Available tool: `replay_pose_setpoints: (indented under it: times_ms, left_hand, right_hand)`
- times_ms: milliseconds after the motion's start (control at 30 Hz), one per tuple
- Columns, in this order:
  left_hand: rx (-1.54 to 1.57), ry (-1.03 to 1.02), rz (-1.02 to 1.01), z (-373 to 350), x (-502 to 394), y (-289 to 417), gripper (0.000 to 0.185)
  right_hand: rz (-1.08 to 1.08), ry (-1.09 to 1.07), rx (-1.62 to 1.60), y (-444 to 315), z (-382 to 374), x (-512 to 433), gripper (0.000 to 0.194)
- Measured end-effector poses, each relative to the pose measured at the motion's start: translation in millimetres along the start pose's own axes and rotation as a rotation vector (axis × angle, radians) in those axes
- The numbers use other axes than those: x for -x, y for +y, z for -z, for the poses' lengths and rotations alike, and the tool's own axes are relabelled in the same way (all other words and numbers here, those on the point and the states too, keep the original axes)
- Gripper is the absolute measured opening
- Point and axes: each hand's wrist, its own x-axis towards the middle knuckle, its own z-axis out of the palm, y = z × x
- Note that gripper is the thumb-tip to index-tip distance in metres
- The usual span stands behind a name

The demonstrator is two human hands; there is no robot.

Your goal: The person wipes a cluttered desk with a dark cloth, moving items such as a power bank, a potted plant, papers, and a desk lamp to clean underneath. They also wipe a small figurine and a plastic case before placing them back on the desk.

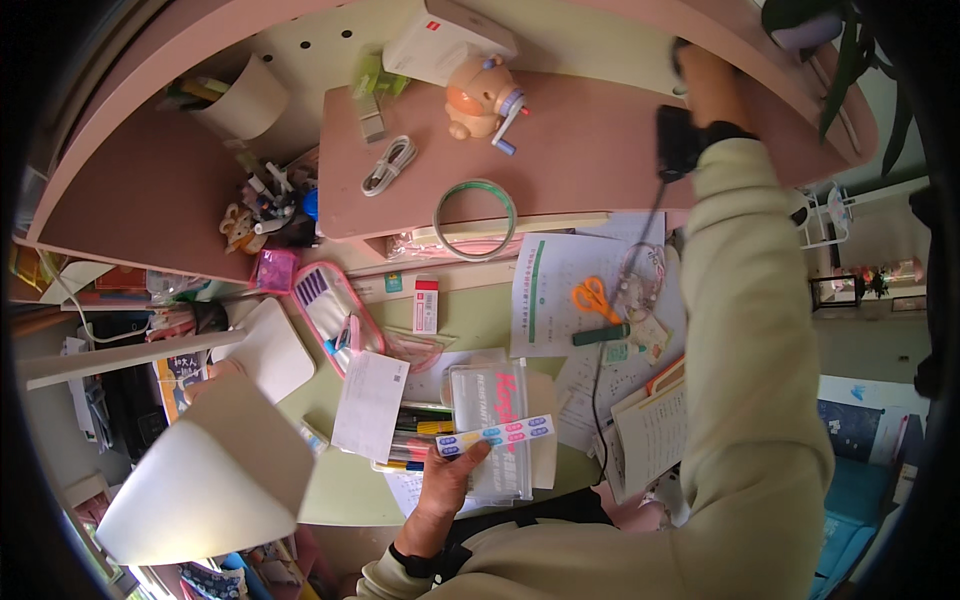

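My left hand [451, 478] pinches a strip of colourful printed labels [525, 430], thumb on top. Beneath the strip lies a clear plastic case [480, 390] bearing printed writing; whether my hand also grips it is unclear. Pens and markers [427, 427] show beside the case, partly under a white card [370, 405]. My right hand [709, 79] reaches far up to the pink shelf [592, 142], close to the back panel. Its fingers are blurred and partly hidden by the upper shelf edge, so what they hold cannot be made out.
A piggy-shaped crank sharpener [480, 97], a white box [442, 45], a coiled cable [388, 165] and a tape roll [441, 217] are on the shelf. Orange scissors [595, 298] lie on papers [547, 262]. A lamp [202, 480] juts in at left; a black cable [598, 390] hangs down.
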Motion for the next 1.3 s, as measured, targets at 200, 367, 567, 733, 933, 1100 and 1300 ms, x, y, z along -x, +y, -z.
replay_pose_setpoints:
  times_ms: [200, 367, 567, 733, 933, 1100, 1300]
  left_hand:
    - [0.001, 0.009, 0.029, -9, -6, -2, 0.018]
    - [-0.034, -0.009, 0.077, -19, -13, -4, 0.018]
    - [-0.046, -0.007, 0.081, -22, -15, -12, 0.021]
    - [-0.035, 0.014, 0.099, -20, -16, -12, 0.019]
    - [-0.052, 0.003, 0.088, -31, -18, -10, 0.02]
    - [-0.057, -0.043, 0.042, -35, -20, -9, 0.019]
    - [-0.042, -0.054, 0.074, -29, -23, -9, 0.018]
  right_hand:
    - [0.236, -0.043, -0.214, -77, -50, -13, 0.046]
    - [0.327, -0.205, -0.517, 4, -37, -15, 0.046]
    - [-0.072, -0.056, -0.01, 80, -7, 9, 0.042]
    - [0.009, 0.022, 0.024, 4, -20, 11, 0.038]
    - [0.331, 0.009, -0.112, -93, -26, 22, 0.035]
    - [0.387, -0.059, -0.057, -24, 19, 40, 0.032]
    - [0.193, 0.01, 0.729, 69, 128, 60, 0.03]
